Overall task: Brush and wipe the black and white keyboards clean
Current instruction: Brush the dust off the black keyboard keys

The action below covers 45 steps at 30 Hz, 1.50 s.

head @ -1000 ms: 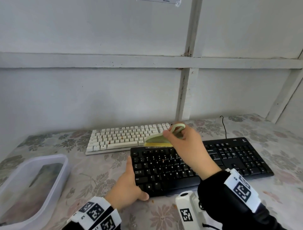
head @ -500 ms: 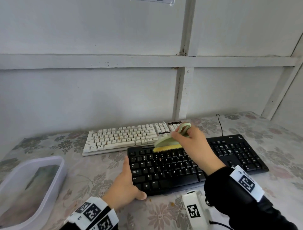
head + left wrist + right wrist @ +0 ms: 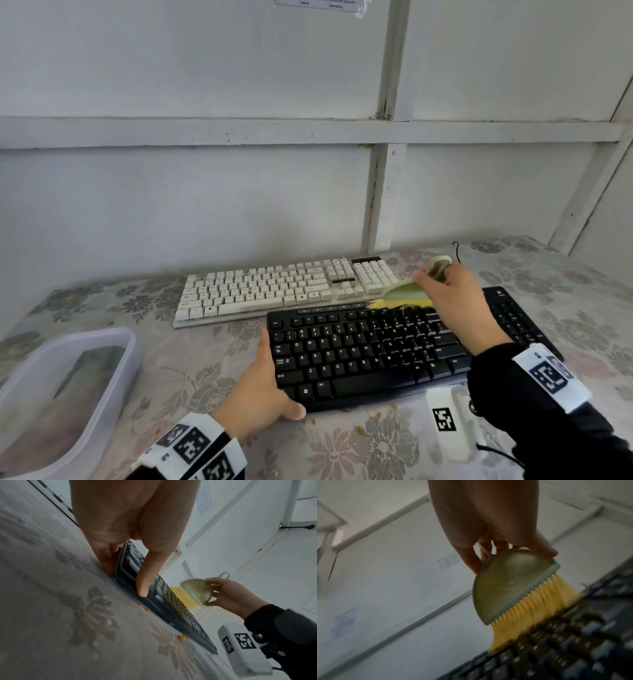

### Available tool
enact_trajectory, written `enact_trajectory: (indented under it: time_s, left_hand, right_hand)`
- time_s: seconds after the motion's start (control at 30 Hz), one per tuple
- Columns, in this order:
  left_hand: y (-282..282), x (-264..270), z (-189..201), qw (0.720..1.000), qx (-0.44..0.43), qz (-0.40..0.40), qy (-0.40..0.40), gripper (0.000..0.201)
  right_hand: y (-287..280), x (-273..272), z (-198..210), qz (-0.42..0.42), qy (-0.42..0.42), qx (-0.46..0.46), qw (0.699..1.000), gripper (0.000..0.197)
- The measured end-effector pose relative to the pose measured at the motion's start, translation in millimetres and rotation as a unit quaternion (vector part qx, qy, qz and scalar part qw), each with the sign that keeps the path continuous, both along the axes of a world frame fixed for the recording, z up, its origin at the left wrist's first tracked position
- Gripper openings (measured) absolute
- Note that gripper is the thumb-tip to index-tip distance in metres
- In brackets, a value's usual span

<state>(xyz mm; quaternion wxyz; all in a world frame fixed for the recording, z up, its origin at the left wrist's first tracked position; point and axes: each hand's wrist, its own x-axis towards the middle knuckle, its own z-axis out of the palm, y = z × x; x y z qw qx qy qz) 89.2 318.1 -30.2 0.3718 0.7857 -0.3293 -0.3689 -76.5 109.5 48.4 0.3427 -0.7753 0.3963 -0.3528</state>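
Plain makeshift work corner in a simple room, not a fitted office. Table (image 3: 102, 342) covered in a faded floral cloth, pushed against a bare white board wall (image 3: 205, 205) braced with painted wooden battens (image 3: 380, 192), paint chipped at the joints. Printed paper sheet (image 3: 318, 4) taped high on the wall. White keyboard (image 3: 274, 291) beyond the fingertips; clear plastic tub (image 3: 113, 370) left of them.
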Motion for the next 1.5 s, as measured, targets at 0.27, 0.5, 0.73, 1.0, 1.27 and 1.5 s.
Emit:
enact_trajectory:
  time_s: [0.27,0.5,0.73,1.0,1.27,1.5]
  left_hand:
    - [0.4,-5.5,5.5,1.0,0.002,0.0,-0.005,0.127]
    - [0.9,-3.8,1.6,1.0,0.006,0.008,-0.001,0.129]
    - [1.3,-6.4,5.2,0.999,-0.033,0.0,-0.023,0.118]
    - [0.6,-7.8,7.2,0.999,-0.02,0.007,-0.041,0.107]
    - [1.0,-8.5,7.1,0.999,-0.048,0.014,-0.02,0.107]
    - [1.6,-5.8,4.5,0.999,-0.052,0.003,-0.004,0.115]
  right_hand:
    - [28.6,21.7,14.1,0.039,0.014,-0.105,0.994,0.023]
    - [17.4,16.3,12.6,-0.058,0.047,-0.086,0.994,0.038]
    - [95.1,46.6,9.0,0.19,-0.032,-0.017,0.981,0.016]
    - [105.4,68.9,-13.8,0.12,0.03,-0.09,0.988,0.02]
    - [104.8,59.8,-8.9,0.171,-0.041,-0.068,0.982,0.012]
    - [62.7,36.2,-6.9,0.069,-0.015,-0.099,0.993,0.011]
